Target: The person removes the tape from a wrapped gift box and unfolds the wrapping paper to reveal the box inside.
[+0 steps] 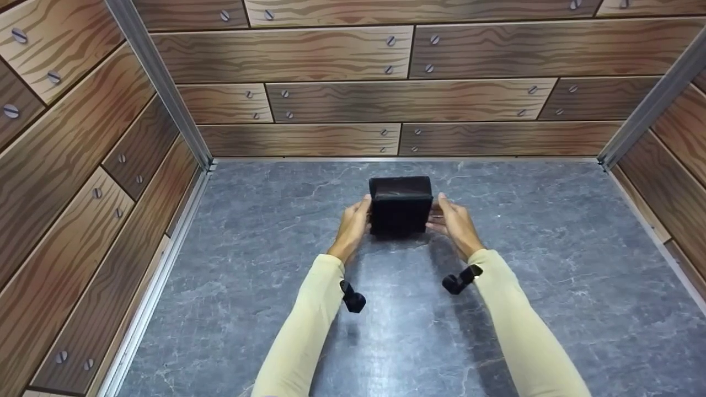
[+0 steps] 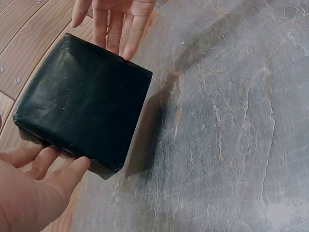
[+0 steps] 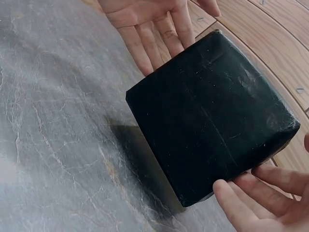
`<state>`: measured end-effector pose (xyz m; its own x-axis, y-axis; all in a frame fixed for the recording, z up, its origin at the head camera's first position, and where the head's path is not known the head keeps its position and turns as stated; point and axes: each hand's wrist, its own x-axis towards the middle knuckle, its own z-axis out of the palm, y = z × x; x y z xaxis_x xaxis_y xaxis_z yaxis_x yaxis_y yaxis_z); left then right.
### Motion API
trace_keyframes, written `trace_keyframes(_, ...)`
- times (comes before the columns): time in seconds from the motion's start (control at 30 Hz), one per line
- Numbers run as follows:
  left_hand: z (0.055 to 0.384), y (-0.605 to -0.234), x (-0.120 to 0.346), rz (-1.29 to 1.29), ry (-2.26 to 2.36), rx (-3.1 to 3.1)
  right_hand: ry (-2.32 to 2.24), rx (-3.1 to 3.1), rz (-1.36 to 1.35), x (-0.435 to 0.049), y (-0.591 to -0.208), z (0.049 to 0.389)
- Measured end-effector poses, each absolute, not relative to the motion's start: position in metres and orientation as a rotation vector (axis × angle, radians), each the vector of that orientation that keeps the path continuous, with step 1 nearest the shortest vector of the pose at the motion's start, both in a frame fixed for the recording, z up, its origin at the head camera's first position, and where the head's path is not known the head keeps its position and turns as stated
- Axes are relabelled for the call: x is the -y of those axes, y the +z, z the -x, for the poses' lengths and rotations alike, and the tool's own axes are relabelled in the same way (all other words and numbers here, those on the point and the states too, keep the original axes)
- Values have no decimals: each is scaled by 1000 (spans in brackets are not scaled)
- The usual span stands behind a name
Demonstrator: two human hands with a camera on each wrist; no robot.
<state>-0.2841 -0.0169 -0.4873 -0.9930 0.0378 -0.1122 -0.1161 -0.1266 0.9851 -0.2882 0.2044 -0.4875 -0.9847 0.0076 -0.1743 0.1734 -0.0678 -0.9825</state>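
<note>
Around the frame's centre, left hand [image 1: 352, 225] and right hand [image 1: 456, 225], fingers nearly straight, press a black box [image 1: 401, 214] by opposite sides, its best hold, being probably light, stiff, slightly slick.

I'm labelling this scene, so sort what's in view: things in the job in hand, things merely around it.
In the job:
dark box
left grip, touching the box
right grip, touching the box

Merely around:
grey surface
wood-patterned walls
wrist cameras
</note>
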Motion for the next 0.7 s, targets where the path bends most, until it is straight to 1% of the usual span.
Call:
trace_keyframes(0.33,284,-486,17,93,2340,-1965,-2238,-2004,-284,-207,-489,287)
trace_keyframes(0.57,286,-490,18,164,2251,-2109,-2273,-1983,-282,-209,-492,287)
trace_keyframes(0.7,287,-492,19,192,2256,-2093,-2232,-1997,-294,-210,-495,286)
